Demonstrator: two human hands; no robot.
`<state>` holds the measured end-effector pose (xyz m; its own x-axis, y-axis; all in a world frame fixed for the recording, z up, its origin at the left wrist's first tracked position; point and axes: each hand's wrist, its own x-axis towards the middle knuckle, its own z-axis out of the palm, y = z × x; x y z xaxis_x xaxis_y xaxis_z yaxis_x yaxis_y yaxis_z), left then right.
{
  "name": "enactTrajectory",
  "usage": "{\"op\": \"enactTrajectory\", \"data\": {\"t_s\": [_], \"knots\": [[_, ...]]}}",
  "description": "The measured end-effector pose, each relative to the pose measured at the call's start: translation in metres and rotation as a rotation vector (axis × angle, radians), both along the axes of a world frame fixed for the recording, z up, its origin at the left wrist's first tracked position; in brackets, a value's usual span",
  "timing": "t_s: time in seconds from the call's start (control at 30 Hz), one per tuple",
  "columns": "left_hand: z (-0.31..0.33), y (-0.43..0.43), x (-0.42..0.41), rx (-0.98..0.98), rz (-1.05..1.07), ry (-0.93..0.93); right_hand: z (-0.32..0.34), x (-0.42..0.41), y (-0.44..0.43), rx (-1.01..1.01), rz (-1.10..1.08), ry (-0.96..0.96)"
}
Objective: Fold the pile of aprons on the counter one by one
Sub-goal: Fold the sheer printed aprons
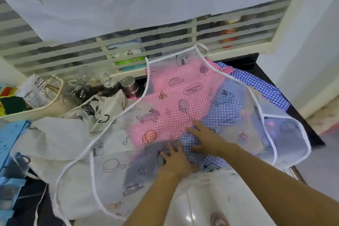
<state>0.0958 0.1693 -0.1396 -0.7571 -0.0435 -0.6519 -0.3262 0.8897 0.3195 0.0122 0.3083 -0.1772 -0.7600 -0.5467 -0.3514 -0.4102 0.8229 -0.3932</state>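
Observation:
A see-through plastic apron point(113, 152) with white trim and cartoon drawings lies spread flat over the pile on the dark counter point(256, 66). Under it show a pink checked apron point(165, 101) and a blue checked apron point(256, 82). A cream apron with black leaf prints point(95, 113) lies bunched at the left. My left hand point(176, 159) rests flat on the plastic apron near its lower middle, fingers straight. My right hand point(205, 139) lies flat just beside it, fingers stretched toward the left. Neither hand grips the fabric.
A cream tray point(45, 110) with jars and packets stands at the back left, next to glass jars point(102, 82) and a metal cup point(130, 86). A blue holder point(11, 143) sits at the left edge. A slatted window point(165, 42) runs behind the counter.

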Motion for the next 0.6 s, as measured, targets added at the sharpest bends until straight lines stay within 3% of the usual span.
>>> {"op": "enactTrajectory", "data": {"t_s": [0.1,0.2,0.27,0.43,0.6], "knots": [[-0.03,0.024,0.003,-0.116,0.077,-0.049,-0.005,0.009,0.049,-0.122,-0.059,0.144],[-0.037,0.03,0.004,-0.143,0.095,-0.029,-0.023,0.015,0.13,-0.083,-0.07,0.349],[-0.04,0.031,0.003,-0.133,0.097,-0.039,-0.024,0.009,0.19,-0.074,-0.202,0.373],[-0.04,0.033,0.001,-0.057,0.212,0.049,0.054,-0.042,0.284,-0.404,-0.919,0.205],[-0.041,0.055,0.002,-0.214,0.319,0.28,0.079,-0.03,0.297,-0.587,-1.123,-0.171]]}}
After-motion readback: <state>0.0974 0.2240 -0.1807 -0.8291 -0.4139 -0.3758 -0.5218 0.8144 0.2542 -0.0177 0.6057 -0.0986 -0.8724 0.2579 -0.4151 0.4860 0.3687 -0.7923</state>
